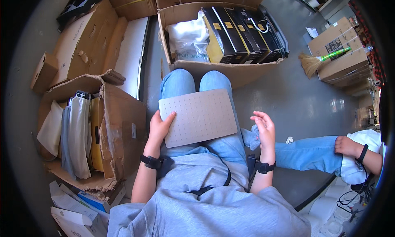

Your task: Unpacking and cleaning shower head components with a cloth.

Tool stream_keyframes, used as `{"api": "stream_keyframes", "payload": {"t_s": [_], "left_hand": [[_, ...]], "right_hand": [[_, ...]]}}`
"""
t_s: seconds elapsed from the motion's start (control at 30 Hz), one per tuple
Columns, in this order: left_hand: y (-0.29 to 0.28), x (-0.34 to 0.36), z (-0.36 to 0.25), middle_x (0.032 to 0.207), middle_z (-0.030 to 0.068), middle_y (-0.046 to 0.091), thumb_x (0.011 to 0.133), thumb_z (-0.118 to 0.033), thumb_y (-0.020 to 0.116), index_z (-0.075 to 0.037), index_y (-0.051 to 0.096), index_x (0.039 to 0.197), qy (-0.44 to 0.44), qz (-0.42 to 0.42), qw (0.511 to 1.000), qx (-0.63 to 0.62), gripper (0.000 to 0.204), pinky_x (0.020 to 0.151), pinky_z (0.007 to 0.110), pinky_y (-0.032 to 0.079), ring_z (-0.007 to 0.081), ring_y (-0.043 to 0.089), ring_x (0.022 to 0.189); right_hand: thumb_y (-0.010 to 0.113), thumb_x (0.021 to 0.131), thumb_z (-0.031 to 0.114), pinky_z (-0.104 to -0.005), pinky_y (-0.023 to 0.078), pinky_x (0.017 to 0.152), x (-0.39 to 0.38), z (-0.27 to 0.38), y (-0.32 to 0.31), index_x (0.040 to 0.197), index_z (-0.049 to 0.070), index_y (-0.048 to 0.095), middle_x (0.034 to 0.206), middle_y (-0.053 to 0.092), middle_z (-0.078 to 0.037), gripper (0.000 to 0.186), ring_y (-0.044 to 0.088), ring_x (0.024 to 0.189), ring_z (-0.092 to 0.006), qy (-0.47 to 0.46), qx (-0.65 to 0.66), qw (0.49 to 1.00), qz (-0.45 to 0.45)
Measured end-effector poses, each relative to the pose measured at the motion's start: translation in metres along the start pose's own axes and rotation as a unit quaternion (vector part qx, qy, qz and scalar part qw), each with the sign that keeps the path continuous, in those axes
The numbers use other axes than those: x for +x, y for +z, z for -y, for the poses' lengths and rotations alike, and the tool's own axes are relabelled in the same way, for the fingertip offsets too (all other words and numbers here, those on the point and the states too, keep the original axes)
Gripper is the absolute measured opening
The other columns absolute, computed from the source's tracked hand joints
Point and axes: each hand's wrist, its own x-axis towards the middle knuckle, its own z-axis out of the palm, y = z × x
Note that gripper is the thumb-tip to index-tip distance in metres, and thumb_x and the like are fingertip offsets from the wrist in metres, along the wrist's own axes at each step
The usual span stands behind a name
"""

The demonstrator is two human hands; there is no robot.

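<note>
Your left hand (159, 128) pinches the left edge of the grey dotted panel (199, 117), thumb on the upper face, while the panel lies across your thighs (178, 84); your right hand (266, 132) is raised with fingers bent beside a crumpled blue-grey cloth (250, 139), and whether it grips the cloth cannot be told. The panel's right side has no hand on it: shifting your knees or loosening that single grip could let it slide to the floor (300, 109).
</note>
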Motion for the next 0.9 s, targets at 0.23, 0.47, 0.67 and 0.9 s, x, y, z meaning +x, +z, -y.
{"api": "stream_keyframes", "payload": {"t_s": [0.23, 0.47, 0.67, 0.9], "left_hand": [[0.004, 0.003, 0.000, 0.097, 0.0160, 0.070, 0.084, -0.025, 0.073, 0.008, 0.062, 0.106, -0.006, 0.016, 1.000, -0.021, 0.041, 0.078, 0.031, 0.052, 0.0192, 0.067, 0.088], [0.002, 0.003, 0.000, 0.099, 0.0144, 0.070, 0.085, -0.022, 0.072, 0.008, 0.061, 0.108, 0.000, 0.024, 0.999, -0.039, 0.039, 0.080, 0.030, 0.051, 0.0179, 0.066, 0.089], [0.000, 0.002, -0.003, 0.101, 0.0140, 0.069, 0.085, -0.019, 0.072, 0.008, 0.060, 0.110, -0.024, 0.021, 0.999, -0.032, 0.038, 0.081, 0.030, 0.050, 0.0176, 0.065, 0.091], [0.002, 0.003, -0.001, 0.102, 0.0128, 0.069, 0.086, -0.016, 0.070, 0.007, 0.060, 0.109, -0.035, 0.038, 0.995, -0.085, 0.034, 0.080, 0.029, 0.050, 0.0165, 0.065, 0.090]], "right_hand": [[0.061, 0.088, 0.022, -0.0303, 0.051, 0.065, 0.013, 0.021, 0.025, 0.132, 0.012, 0.055, 0.076, 0.068, -0.010, 0.045, 0.065, 0.069, -0.0154, -0.080, -0.196, 0.969, 0.126], [0.058, 0.084, 0.029, -0.0470, 0.053, 0.079, 0.051, 0.036, 0.066, 0.144, 0.009, 0.036, 0.096, 0.067, -0.023, 0.067, 0.065, 0.088, -0.0402, -0.109, -0.461, 0.850, 0.231], [0.056, 0.081, 0.023, -0.0493, 0.053, 0.077, 0.045, 0.026, 0.094, 0.147, 0.010, 0.028, 0.092, 0.068, -0.023, 0.073, 0.066, 0.084, -0.0403, -0.076, -0.501, 0.843, 0.180], [0.057, 0.079, 0.024, -0.0485, 0.052, 0.080, 0.049, 0.022, 0.090, 0.143, 0.009, 0.033, 0.093, 0.067, -0.023, 0.071, 0.066, 0.086, -0.0403, -0.080, -0.464, 0.869, 0.154]]}}
